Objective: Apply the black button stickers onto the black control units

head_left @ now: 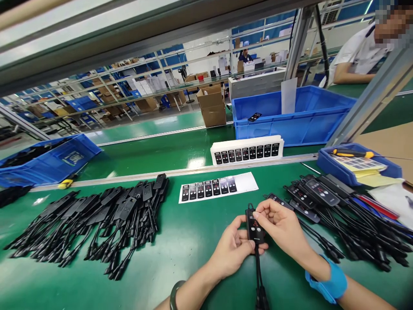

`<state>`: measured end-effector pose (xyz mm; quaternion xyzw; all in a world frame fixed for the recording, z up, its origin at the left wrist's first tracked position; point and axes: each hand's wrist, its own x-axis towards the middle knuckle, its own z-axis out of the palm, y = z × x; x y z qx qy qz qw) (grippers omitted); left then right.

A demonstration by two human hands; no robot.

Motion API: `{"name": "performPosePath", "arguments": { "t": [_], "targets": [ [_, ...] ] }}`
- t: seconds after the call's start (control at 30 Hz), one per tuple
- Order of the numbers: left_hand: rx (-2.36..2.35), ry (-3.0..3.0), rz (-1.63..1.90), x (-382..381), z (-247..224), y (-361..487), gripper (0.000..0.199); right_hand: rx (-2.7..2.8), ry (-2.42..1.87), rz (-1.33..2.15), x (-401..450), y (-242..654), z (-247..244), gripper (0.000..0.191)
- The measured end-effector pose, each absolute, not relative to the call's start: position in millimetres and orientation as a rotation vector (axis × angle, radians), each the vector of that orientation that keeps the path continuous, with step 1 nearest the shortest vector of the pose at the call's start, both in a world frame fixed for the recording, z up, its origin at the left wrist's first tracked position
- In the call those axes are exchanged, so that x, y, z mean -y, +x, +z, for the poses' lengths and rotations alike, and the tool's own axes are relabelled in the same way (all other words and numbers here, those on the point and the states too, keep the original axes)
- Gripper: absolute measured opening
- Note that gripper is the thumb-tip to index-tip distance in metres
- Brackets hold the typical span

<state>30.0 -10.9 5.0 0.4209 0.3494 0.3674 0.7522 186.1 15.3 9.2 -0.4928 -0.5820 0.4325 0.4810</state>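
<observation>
A black controller box point(254, 230) with a printed front label and a hook at its top is held upright near the front centre; its cables hang down toward me. My left hand point(232, 246) is wrapped round its left side and lower end. The thumb and index finger of my right hand point(279, 221) press at the upper right of its face. Behind it lies a white label sheet point(247, 183) with several black labels on its left part. More labels show on a stack of white sheets point(248, 150) farther back.
Many black cabled boxes point(125, 209) lie at the left, with labelled ones point(322, 192) at the right. A small blue tray point(392, 168) holds a yellow-handled tool. Large blue bins point(267, 127) stand behind. A person in white point(351, 58) is at the upper right.
</observation>
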Motion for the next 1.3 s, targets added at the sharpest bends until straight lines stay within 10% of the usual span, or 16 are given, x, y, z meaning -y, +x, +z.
{"name": "performPosePath", "arguments": {
  "t": [0.57, 1.1, 1.3],
  "targets": [
    [-0.776, 0.955, 0.825, 10, 5, 30, 0.05, 1.454, -1.319, 0.998, -16, 189, 6, 0.017],
    [-0.81, 0.804, 0.931, -3, 2, 25, 0.028, 1.726, -1.111, 1.309, -13, 181, -9, 0.082],
    [-0.906, 0.966, 0.921, -2, -3, 28, 0.043, 1.734, -1.111, 1.186, -16, 182, -7, 0.048]
  ]
}}
